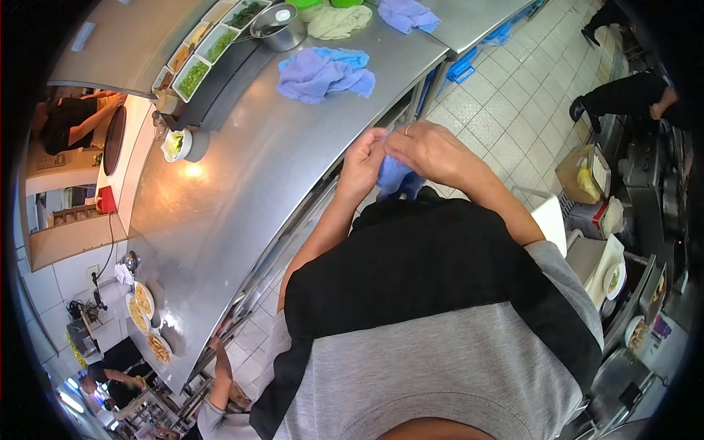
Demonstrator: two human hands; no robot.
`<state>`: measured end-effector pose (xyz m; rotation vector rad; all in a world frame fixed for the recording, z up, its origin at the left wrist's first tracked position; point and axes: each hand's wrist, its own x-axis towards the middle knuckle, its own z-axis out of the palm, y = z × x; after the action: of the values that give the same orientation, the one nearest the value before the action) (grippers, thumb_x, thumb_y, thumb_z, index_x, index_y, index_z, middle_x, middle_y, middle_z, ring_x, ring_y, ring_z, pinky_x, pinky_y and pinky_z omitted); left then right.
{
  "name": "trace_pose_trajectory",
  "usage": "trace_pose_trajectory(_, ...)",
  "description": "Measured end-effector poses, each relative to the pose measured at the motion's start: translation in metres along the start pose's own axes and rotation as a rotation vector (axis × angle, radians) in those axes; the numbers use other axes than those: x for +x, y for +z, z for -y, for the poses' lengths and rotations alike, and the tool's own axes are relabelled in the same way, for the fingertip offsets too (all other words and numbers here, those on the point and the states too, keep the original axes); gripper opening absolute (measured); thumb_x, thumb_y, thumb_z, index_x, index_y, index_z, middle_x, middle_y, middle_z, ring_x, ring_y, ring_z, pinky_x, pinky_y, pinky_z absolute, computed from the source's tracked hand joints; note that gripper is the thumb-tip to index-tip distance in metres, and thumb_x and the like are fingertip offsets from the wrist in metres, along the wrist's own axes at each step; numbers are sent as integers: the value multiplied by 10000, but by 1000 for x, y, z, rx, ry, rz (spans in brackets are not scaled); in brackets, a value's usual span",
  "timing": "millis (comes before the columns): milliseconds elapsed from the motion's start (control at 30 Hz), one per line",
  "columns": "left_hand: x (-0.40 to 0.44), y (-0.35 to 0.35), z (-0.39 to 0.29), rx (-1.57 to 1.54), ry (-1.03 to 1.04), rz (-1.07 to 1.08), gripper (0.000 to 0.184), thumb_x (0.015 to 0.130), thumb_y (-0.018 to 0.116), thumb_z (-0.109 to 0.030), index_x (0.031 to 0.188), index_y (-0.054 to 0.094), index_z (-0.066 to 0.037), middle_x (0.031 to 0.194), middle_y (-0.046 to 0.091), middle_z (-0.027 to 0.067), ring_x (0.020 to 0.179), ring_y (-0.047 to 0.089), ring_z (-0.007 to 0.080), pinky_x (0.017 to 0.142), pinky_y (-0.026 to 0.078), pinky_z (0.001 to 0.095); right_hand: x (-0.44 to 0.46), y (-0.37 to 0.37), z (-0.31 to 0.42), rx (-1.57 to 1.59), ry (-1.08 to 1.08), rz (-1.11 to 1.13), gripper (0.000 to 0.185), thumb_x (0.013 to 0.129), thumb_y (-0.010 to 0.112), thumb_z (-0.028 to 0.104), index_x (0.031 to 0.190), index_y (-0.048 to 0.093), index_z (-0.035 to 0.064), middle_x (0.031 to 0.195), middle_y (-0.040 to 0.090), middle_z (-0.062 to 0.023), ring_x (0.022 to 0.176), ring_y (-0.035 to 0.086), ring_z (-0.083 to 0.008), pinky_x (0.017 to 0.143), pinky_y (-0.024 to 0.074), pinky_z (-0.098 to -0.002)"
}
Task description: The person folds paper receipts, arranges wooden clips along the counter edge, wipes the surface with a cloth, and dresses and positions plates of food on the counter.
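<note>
My left hand (359,163) and my right hand (434,152) meet in front of my black apron (411,257), just off the counter's edge. Between them hangs a blue cloth (397,176), bunched up and gripped by the fingers of both hands. Its lower end drops toward the apron. A ring shows on a right-hand finger. On the steel counter (242,198) near my hands lies a crumpled purple-blue cloth (323,75).
White containers of chopped greens (193,79) line the counter's back. A steel pot (279,28) and a pale cloth (339,22) stand beyond the purple-blue one. A small white bowl (176,145) holds greens. Food-filled bowls (159,348) sit at the far left. Other people stand around.
</note>
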<state>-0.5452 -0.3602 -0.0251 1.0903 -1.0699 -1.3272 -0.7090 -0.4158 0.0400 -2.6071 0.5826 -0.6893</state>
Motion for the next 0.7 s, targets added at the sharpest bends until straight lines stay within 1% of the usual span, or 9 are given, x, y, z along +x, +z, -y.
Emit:
trace_pose_trajectory(100,7,10,7,-113,-116,-48,157,956,518,-107,1070,572,-15,888,622,-3,791,554,42,706,450,202,-6,4,-33,46,-21,-53,117,798,649,116,829,553,57,758,590,-120,705,577,-326,638,468,-423)
trace_pose_trajectory(200,12,24,5,-138,-189,-121,190,933,561,-102,1094,571,-2,905,634,5,804,566,52,729,454,205,-10,12,-70,164,-22,-32,98,830,641,112,867,570,55,764,604,-95,688,601,-257,632,482,-363)
trace_pose_trajectory(300,10,30,23,-11,-227,-146,231,911,594,-90,1118,566,7,927,649,23,830,585,68,760,461,215,-19,60,-131,921,311,106,116,865,594,117,956,592,45,768,639,-137,726,639,-296,638,491,-383)
trace_pose_trajectory(367,5,36,32,97,-286,-213,270,892,614,-66,1141,560,22,916,656,28,830,586,63,752,465,216,-23,93,-183,941,643,-27,167,871,586,160,979,615,35,825,664,-150,782,653,-293,686,506,-372)
trace_pose_trajectory(400,1,36,41,151,-301,-225,275,899,601,-56,1157,548,26,924,667,46,845,595,70,763,469,223,-22,113,-210,833,696,-70,192,864,593,182,980,618,31,841,665,-158,797,651,-308,703,508,-387)
trace_pose_trajectory(467,-5,44,40,95,-319,-255,281,899,595,-46,1166,544,26,929,671,52,848,597,71,767,468,222,-19,153,-253,614,796,-153,243,850,605,226,982,624,23,871,666,-174,828,646,-340,736,511,-417)
trace_pose_trajectory(567,-11,49,43,42,-385,-261,282,900,587,-31,1172,541,27,943,676,58,850,601,73,774,464,215,-3,197,-265,376,675,-116,289,839,603,266,1013,623,36,916,659,-199,884,625,-380,800,500,-447)
trace_pose_trajectory(600,-12,49,46,39,-398,-252,273,901,586,-33,1164,545,29,946,676,58,852,601,72,773,462,211,-1,196,-250,453,606,-206,264,834,601,259,1010,642,66,938,650,-211,923,606,-398,827,488,-468)
trace_pose_trajectory(700,-11,45,61,48,-411,-202,238,907,580,-43,1137,566,18,932,678,50,829,596,66,749,458,205,2,199,-219,367,627,31,246,830,606,276,962,644,71,911,645,-219,891,602,-408,803,493,-458)
